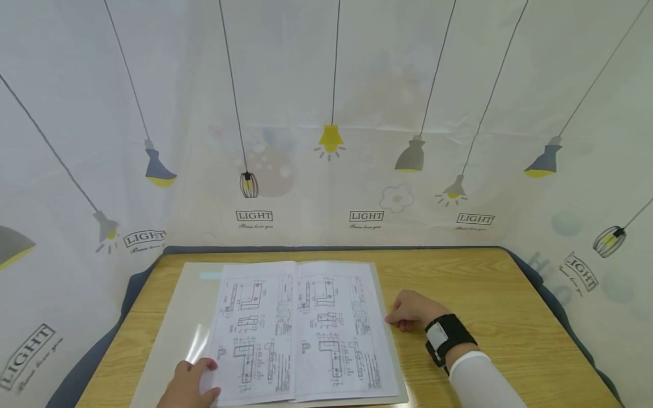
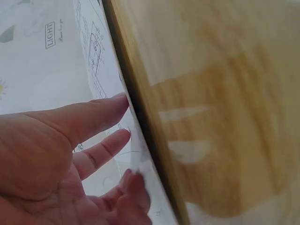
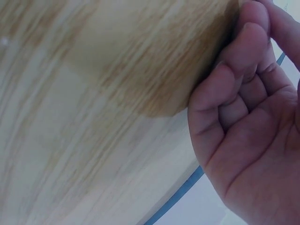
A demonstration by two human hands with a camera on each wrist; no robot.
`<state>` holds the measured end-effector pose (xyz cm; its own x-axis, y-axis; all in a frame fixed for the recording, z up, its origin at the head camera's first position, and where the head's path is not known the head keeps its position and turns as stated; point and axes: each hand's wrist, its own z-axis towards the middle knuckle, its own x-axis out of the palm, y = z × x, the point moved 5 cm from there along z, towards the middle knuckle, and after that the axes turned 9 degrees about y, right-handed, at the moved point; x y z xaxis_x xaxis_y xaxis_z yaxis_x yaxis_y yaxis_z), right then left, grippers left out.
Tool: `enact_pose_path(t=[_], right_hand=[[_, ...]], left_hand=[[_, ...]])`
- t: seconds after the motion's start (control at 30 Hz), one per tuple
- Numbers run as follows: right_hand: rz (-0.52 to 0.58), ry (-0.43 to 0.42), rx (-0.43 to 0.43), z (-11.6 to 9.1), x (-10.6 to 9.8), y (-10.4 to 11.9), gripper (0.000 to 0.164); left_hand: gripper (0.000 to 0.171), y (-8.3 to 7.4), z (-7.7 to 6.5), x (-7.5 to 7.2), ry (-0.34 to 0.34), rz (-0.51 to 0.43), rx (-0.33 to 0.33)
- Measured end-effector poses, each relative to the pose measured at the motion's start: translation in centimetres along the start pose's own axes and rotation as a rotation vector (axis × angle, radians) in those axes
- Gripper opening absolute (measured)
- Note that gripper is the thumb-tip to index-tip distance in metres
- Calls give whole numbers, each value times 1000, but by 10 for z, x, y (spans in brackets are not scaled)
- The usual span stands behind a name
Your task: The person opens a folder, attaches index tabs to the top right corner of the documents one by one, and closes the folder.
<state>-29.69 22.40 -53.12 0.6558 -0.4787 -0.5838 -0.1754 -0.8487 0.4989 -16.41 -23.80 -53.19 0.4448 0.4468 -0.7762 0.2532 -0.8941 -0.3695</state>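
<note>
A folder (image 1: 176, 317) with a pale grey cover lies spread on the wooden table in the head view. Its two facing white pages (image 1: 295, 334) carry printed technical drawings, turned sideways. At the lower left, my left hand (image 1: 189, 385) rests by the left page's edge, thumb and fingers spread apart; the left wrist view shows its thumb (image 2: 105, 110) right at the paper's edge. Beside the folder's right edge is my right hand (image 1: 415, 309), its thumb and forefinger pinching at that edge. Its other fingers (image 3: 211, 91) curl toward the palm, low over the table, in the right wrist view.
Wood-grain tabletop (image 1: 490, 311) extends right of the folder, with a dark blue border (image 1: 336, 248) along its far side. A pale wall covering (image 1: 306, 73) printed with hanging lamps surrounds the table. A black band (image 1: 450, 337) wraps the right wrist.
</note>
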Motion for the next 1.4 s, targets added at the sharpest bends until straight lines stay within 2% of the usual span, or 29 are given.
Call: enact_pose_path(t=[0.1,0.27,0.47,0.57,0.7,0.8,0.87,1.0,1.07,1.2,1.4], right_hand=[[-2,-1,5,0,0,0,26],[2,-6,5,-1,0,1,25],[1,-2,0,-1,1,3,25],[-3,0,-1,-1,1,2,25],[12,-13,-4,-2,1,3,25],[26,-20,-9,-3,1,4,25],[19,-20,-15,-3,0,5,24],[12,-14,-9,-4,-1,4,24],[9,-13,-4,-4,0,4,24],[13,-13,2,-4,-1,4,24],[15,0,6,-3,0,5,24]], left_hand=[[55,-3,-3,-3,-33,39,5],[47,-14,-12,-12,-24,50,66],[40,-41,-30,-23,-43,49,112],[38,-62,-42,-26,-83,-1,203],[36,-95,-53,-27,-145,-46,442],[38,-120,-56,-23,-122,-9,576],[43,-137,-56,-18,-82,25,606],[52,-174,-54,-9,-3,87,617],[55,-192,-50,-7,9,128,637],[60,-219,-32,-4,-28,214,671],[67,-240,8,-5,-89,295,611]])
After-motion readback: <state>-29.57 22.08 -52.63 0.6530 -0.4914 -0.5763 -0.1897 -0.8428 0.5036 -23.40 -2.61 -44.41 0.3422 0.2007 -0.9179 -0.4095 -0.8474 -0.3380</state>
